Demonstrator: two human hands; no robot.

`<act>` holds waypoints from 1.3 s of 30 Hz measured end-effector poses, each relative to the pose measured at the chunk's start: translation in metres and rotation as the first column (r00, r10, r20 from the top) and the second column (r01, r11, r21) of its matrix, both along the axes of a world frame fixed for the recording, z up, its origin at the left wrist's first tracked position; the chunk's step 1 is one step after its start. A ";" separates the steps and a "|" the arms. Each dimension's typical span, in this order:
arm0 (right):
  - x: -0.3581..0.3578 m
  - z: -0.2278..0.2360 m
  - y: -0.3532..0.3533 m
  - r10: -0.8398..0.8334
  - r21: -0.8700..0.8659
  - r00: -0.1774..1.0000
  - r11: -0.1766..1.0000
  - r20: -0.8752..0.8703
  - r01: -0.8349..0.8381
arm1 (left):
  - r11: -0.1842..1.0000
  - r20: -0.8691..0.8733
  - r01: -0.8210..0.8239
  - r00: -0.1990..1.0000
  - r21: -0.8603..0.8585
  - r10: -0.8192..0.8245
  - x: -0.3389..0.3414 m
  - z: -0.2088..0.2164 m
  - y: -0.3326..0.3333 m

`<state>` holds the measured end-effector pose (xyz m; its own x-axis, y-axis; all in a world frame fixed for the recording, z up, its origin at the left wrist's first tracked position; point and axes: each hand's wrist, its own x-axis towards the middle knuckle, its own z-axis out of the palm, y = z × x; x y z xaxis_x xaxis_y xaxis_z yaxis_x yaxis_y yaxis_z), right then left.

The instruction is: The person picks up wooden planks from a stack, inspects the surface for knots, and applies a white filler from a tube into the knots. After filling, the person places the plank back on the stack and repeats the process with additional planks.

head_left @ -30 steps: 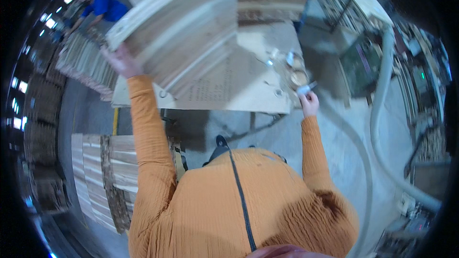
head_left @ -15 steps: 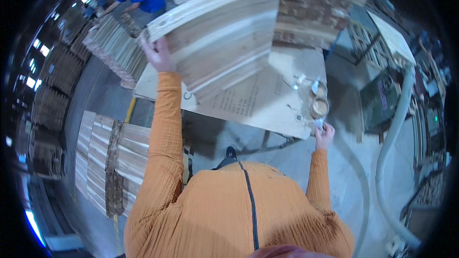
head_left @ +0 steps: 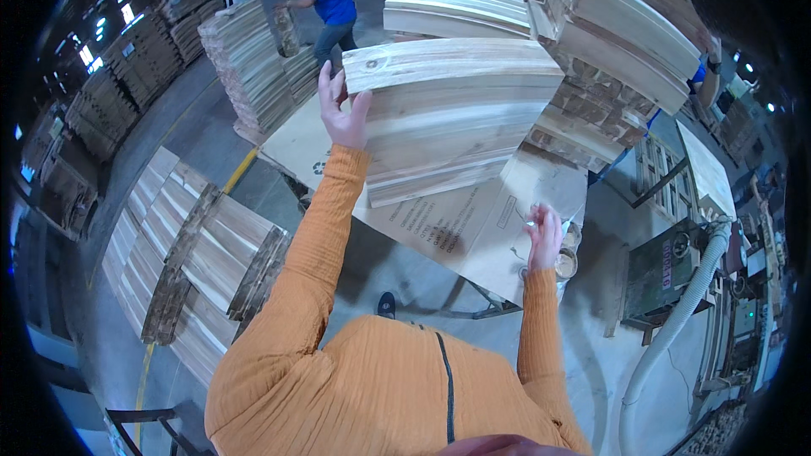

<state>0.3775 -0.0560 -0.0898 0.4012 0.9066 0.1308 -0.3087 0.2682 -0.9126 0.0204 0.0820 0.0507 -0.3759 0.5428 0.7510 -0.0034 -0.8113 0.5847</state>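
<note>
A thick, striped wooden panel [head_left: 448,122] stands on the cardboard-covered table [head_left: 473,241] in front of me. My left hand [head_left: 345,114] is at its left end, the thumb by the front face and the fingers bent round the upper corner. Over the right part of the cardboard is my right hand [head_left: 545,236], its fingers drawn together. Something small and pale shows at the fingertips, too small to name. Just beside that hand are round tan rolls [head_left: 567,262], partly hidden by it.
Stacked wooden panels [head_left: 460,4] and a taller wood pile [head_left: 591,101] stand behind the table. More boards [head_left: 194,262] lie low at the left. A co-worker in blue [head_left: 329,0] is beyond a board stack [head_left: 253,67]. A green machine [head_left: 663,274] with a pale hose [head_left: 676,329] is at right.
My right hand has moved up and inward from the table's right corner by the rolls to above the cardboard. My left hand stays at the panel's end. The whole view has shifted.
</note>
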 end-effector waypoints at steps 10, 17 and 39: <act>0.027 0.139 0.170 0.302 0.166 0.942 0.946 -0.145 -0.278 | 0.998 -0.083 -0.009 0.996 0.066 0.014 -0.006 -0.011 -0.017; 0.018 0.156 0.209 0.339 0.199 0.854 0.939 -0.394 -0.281 | 0.995 -0.003 0.042 0.999 0.093 -0.042 -0.006 0.001 0.010; -0.071 -0.030 0.161 0.401 -0.348 0.218 0.905 0.890 -0.244 | 0.454 0.667 0.493 0.614 -0.742 0.422 -0.052 -0.200 -0.220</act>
